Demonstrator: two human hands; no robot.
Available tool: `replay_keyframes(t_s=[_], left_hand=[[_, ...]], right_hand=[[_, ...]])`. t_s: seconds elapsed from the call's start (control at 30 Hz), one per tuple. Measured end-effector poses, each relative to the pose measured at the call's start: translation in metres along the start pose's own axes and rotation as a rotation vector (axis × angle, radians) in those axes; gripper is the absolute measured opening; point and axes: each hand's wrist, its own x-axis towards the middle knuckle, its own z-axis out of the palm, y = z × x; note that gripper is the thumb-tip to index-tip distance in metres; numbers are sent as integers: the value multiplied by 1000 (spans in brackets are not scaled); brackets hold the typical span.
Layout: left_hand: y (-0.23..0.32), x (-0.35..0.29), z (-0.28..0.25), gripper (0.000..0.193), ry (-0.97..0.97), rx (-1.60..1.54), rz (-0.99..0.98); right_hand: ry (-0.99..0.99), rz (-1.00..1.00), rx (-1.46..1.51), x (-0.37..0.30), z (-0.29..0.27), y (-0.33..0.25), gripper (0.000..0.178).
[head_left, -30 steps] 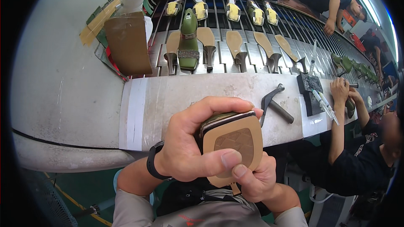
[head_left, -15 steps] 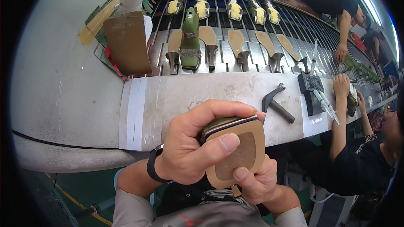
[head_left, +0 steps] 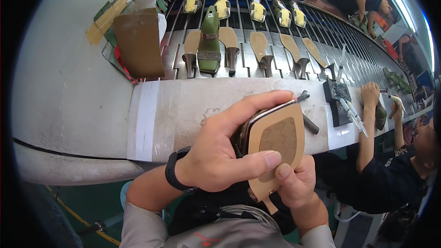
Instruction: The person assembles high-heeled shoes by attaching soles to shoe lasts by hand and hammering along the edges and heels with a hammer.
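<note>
A shoe sole [head_left: 292, 126], tan with a textured darker patch, is held bottom-up in front of me against a dark, glossy-edged shoe body. My left hand [head_left: 213, 156] wraps round its left side, fingers over the far edge and thumb pressing on the sole. Lower down, my right hand [head_left: 297, 183] grips the narrower part, its thumb on the sole close to the left thumb. A narrow tan strip [head_left: 268, 204] sticks out below the hands. Most of the shoe body is hidden behind my left palm. A hammer [head_left: 310, 124] lies on the bench, partly covered by the shoe.
Beyond the bench [head_left: 183, 110] runs a slatted metal conveyor [head_left: 243, 66] carrying heeled soles [head_left: 258, 43], a green shoe [head_left: 210, 41] and several yellow-bottomed shoes [head_left: 258, 11]. A dark block [head_left: 337, 110] with syringes [head_left: 353, 115] stands right, near a co-worker's hand [head_left: 370, 94]. Left is a brown board [head_left: 138, 43].
Both my hands have moved slightly right with the shoe, and its toe has turned upward and right, covering more of the hammer. At right, a co-worker's hand now holds a brush-like tool.
</note>
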Motion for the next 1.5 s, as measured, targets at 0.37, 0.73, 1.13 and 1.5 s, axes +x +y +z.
replay_keyframes(t_s=[0.37, 0.73, 1.13, 1.5], left_hand=[[0, 9, 10, 78, 56, -110, -22], [-23, 47, -12, 70, 54, -273, 12], [-33, 56, -28, 66, -24, 2, 140], [-19, 42, -28, 83, -77, 22, 83]], right_hand=[[73, -33, -218, 10, 2, -11, 49], [65, 37, -110, 35, -26, -24, 48], [74, 59, 58, 50, -35, -34, 42], [136, 74, -112, 40, -24, -32, 43]])
